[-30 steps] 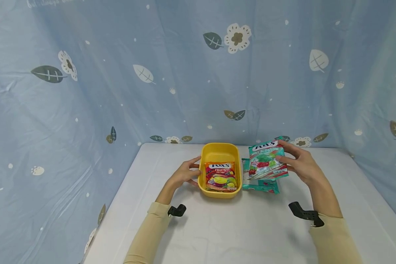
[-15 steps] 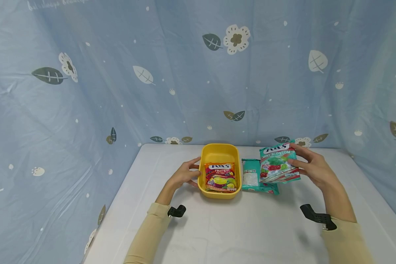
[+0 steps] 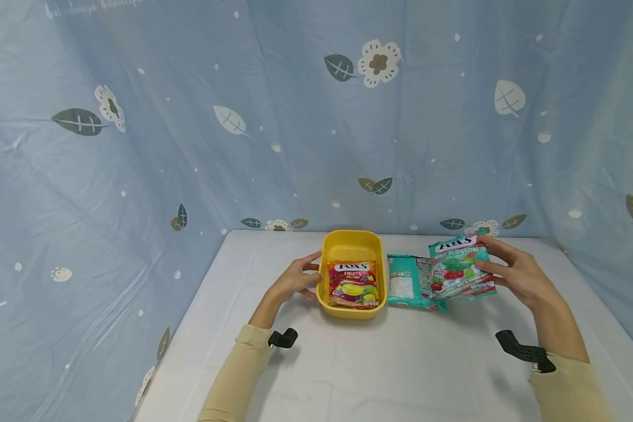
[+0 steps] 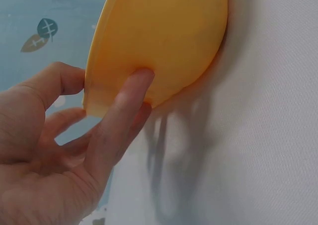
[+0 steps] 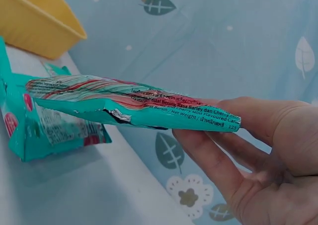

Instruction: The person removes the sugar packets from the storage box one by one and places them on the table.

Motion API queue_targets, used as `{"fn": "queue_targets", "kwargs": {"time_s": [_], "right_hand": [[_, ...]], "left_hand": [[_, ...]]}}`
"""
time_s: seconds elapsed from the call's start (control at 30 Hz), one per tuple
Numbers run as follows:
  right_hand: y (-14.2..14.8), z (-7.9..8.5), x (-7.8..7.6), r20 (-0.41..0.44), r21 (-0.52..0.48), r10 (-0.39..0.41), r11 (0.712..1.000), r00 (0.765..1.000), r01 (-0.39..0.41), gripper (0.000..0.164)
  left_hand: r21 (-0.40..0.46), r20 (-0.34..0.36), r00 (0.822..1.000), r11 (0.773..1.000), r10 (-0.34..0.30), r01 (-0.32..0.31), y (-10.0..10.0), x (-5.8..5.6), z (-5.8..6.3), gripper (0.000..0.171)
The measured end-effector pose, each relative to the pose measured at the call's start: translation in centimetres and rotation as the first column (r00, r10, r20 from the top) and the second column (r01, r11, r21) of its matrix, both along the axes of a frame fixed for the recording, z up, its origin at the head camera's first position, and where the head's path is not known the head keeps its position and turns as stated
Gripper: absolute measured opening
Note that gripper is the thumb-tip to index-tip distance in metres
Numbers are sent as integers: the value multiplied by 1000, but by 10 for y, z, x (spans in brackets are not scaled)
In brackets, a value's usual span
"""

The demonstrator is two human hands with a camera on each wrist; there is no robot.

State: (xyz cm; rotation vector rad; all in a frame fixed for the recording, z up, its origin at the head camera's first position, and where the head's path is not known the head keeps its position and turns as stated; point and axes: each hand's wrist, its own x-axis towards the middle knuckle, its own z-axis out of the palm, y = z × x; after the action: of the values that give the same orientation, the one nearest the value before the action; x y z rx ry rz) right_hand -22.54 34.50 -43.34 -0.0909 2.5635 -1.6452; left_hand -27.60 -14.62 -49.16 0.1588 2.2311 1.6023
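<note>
My left hand [image 3: 290, 280] holds the left side of a yellow plastic container [image 3: 352, 246]. In the left wrist view, the thumb presses on its outer wall and other fingers meet its rim. A red-orange bag of Fox's Fruits candy [image 3: 352, 284] lies inside. My right hand [image 3: 519, 274] pinches the right edge of a teal Fox's Mint Blossom candy bag [image 3: 459, 266], held up and tilted, its front towards the head camera. Below and left of it, a second teal candy bag [image 3: 402, 278] lies beside the container, partly covered by the raised one.
A white cloth covers the table [image 3: 380, 363]. Behind it and along the left hangs a blue curtain [image 3: 295, 117] with a leaf and flower print. Black camera mounts sit on the left wrist [image 3: 283, 337] and right wrist [image 3: 524, 351].
My right hand has carried the raised Mint Blossom bag right and slightly down, uncovering more of the bag beneath. The left hand and yellow container have stayed put.
</note>
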Motion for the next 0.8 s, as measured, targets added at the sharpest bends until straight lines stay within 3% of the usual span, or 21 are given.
{"fn": "queue_targets", "kwargs": {"time_s": [0.37,0.8], "right_hand": [[13,-12,-1,42,36,-4,999,999,3,75],[25,-28,1,84,-3,23,1000,996,-23,75]], "left_hand": [[9,1,1000,1000,-4,4,0,0,1,71],[9,7,1000,1000,2,-2,0,2,4,72]]}}
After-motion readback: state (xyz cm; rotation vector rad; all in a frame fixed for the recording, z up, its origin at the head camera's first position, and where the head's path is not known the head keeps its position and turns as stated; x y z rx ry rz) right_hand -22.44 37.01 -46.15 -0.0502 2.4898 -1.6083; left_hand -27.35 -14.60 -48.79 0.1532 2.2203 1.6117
